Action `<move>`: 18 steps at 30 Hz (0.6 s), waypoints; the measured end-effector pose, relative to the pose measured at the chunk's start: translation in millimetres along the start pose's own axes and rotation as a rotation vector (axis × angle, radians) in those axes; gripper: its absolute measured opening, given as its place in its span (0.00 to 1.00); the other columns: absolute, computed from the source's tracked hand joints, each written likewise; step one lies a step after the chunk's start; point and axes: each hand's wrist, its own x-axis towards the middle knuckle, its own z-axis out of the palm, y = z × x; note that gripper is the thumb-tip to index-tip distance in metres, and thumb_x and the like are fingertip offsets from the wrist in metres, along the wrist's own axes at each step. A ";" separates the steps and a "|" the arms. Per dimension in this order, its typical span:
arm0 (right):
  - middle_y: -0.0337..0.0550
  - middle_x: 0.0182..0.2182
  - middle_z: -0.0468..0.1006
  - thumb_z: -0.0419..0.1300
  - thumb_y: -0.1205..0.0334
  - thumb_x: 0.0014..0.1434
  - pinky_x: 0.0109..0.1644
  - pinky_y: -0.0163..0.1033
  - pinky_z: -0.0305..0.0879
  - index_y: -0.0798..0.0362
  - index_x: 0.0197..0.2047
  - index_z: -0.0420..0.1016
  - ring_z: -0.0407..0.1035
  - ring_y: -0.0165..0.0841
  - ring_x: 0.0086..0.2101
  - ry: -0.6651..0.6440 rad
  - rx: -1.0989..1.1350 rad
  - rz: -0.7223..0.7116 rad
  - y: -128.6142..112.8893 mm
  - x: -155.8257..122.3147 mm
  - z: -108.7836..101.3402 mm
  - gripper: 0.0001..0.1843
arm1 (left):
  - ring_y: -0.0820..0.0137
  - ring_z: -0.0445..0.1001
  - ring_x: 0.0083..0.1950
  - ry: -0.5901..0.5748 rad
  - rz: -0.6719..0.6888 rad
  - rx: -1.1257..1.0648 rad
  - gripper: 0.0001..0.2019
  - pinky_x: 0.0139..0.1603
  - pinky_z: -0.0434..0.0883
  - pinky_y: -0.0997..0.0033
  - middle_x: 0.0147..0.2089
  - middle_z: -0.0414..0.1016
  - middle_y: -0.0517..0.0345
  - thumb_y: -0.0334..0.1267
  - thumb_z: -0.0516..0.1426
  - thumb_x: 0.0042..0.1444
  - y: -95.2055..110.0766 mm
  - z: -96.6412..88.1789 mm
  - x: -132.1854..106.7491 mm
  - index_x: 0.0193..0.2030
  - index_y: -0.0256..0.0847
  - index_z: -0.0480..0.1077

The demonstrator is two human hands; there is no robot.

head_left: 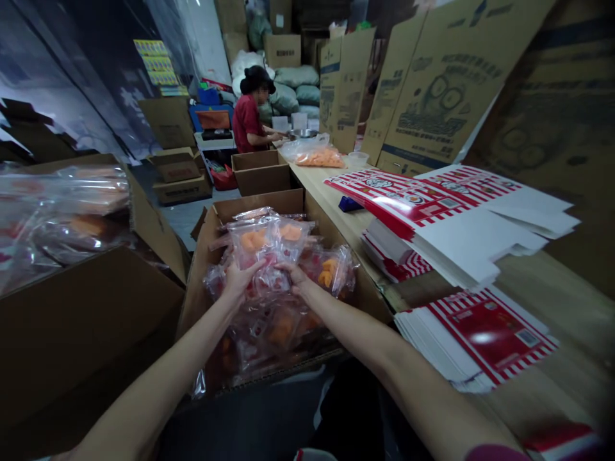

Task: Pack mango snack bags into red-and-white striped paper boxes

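An open cardboard box (192,310) in front of me is heaped with clear plastic packets holding orange pieces. My left hand (238,279) grips the near left side of a bunch of these clear plastic packets (269,242), thumb on top. From the right side, my right hand (294,276) has its fingers closed on the same bunch. Other fingers are partly hidden by the plastic. More packets lie under and around both hands, one with bright orange pieces (328,273) to the right.
Flat red-and-white striped cartons (451,198) are stacked on the table (552,282) at right, with another stack (494,333) nearer. A second box (86,320) of packets stands left. Beyond are an open box (262,176), a bag of orange pieces (319,157) and a person (247,118).
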 end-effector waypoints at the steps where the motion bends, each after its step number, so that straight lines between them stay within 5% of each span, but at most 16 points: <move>1: 0.35 0.17 0.74 0.58 0.69 0.50 0.27 0.35 0.70 0.55 0.31 0.69 0.69 0.31 0.18 -0.011 -0.008 0.001 -1.2 -9.4 4.9 0.02 | 0.66 0.77 0.32 0.000 0.004 -0.020 0.31 0.34 0.75 0.67 0.37 0.79 0.51 0.41 0.73 0.30 6.0 -1.8 -9.2 0.44 0.35 0.72; 5: 0.35 0.19 0.76 0.60 0.70 0.46 0.25 0.36 0.69 0.55 0.33 0.72 0.68 0.31 0.18 -0.058 -0.042 -0.022 -6.9 -56.2 29.9 0.08 | 0.69 0.76 0.29 0.017 0.023 -0.160 0.25 0.31 0.75 0.70 0.34 0.79 0.55 0.38 0.73 0.30 35.5 -11.3 -55.2 0.38 0.34 0.74; 10: 0.32 0.23 0.78 0.63 0.74 0.41 0.31 0.33 0.70 0.54 0.35 0.73 0.71 0.29 0.22 -0.157 -0.113 -0.240 -18.4 -113.1 71.1 0.15 | 0.70 0.76 0.27 0.043 0.147 -0.263 0.19 0.29 0.75 0.73 0.29 0.78 0.58 0.38 0.72 0.34 76.5 -22.0 -111.1 0.34 0.34 0.75; 18: 0.34 0.20 0.76 0.64 0.73 0.42 0.26 0.32 0.71 0.56 0.28 0.72 0.70 0.28 0.21 -0.317 -0.243 -0.288 -48.0 -156.9 114.6 0.08 | 0.69 0.77 0.30 0.047 0.296 -0.385 0.18 0.31 0.76 0.70 0.32 0.79 0.59 0.38 0.72 0.34 119.8 -23.2 -139.4 0.34 0.37 0.76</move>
